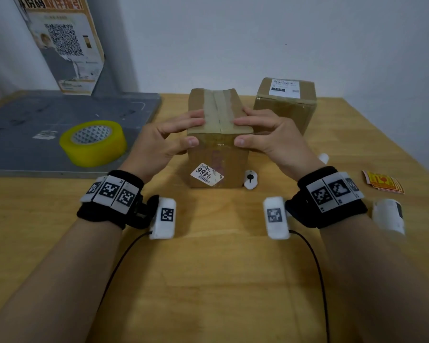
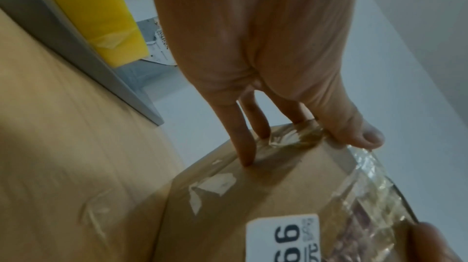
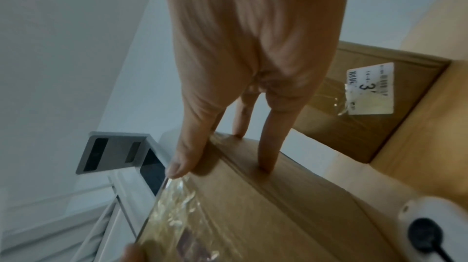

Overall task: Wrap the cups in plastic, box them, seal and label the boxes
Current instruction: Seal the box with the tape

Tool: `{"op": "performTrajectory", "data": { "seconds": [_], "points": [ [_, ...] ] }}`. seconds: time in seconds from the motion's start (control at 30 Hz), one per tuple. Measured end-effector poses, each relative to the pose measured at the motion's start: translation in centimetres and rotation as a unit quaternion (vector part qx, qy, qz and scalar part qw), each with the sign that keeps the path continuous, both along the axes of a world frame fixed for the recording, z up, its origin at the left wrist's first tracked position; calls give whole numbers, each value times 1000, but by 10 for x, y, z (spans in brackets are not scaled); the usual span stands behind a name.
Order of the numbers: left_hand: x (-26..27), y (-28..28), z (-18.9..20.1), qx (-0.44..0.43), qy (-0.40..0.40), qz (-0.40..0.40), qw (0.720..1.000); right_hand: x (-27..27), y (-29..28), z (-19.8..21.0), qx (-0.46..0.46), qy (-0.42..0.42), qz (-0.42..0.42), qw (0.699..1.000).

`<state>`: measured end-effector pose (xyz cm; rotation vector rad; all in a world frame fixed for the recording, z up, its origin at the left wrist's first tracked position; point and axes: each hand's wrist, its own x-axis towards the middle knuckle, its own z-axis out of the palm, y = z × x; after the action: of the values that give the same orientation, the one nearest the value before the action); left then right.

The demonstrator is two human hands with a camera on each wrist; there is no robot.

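We are pressing both hands down on the near box point(image 1: 217, 134), which is standing on the wooden surface point(image 1: 208, 268): our left hand point(image 1: 167, 137) is laying its straight fingers point(image 2: 244, 146) on the taped top while its thumb is resting on the front face, and our right hand point(image 1: 269, 134) is mirroring it from the other side, fingers point(image 3: 268, 146) flat on the top, thumb on the front. Neither hand is curling round anything; both are flattening the clear tape point(image 1: 219, 112) running over the centre seam. We judge this box to be already packed and sealed, with the tape just being smoothed; a small numbered sticker point(image 1: 206, 175) is sitting low on its front, but a shipping label is probably yet to go on top. Behind and to the right of this box, a second box point(image 1: 285, 102) is standing taped and carrying a white label point(image 1: 284, 87), so it looks finished. We are counting two boxes, one yellow tape roll point(image 1: 93, 142) to the left of the near box on a grey mat point(image 1: 22, 134), one small stack of red-and-yellow stickers point(image 1: 383, 182) to its right, and one white roll point(image 1: 388, 215) nearer us. No loose cups are showing.
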<state>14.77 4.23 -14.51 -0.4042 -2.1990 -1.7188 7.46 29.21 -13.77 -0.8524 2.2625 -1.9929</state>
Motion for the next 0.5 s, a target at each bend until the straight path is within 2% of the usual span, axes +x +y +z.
{"op": "performTrajectory", "data": {
  "seconds": [0.17, 0.37, 0.5],
  "points": [
    [0, -5, 0, -1, -29, -42, 999, 1, 10, -5, -70, -106, 70, 989],
    [3, -9, -3, -18, -43, -80, 996, -1, 13, -14, -128, -141, 115, 975],
    [5, -9, 0, 9, -57, -89, 994, 2, 12, -13, -123, -129, 103, 978]
  ]
}}
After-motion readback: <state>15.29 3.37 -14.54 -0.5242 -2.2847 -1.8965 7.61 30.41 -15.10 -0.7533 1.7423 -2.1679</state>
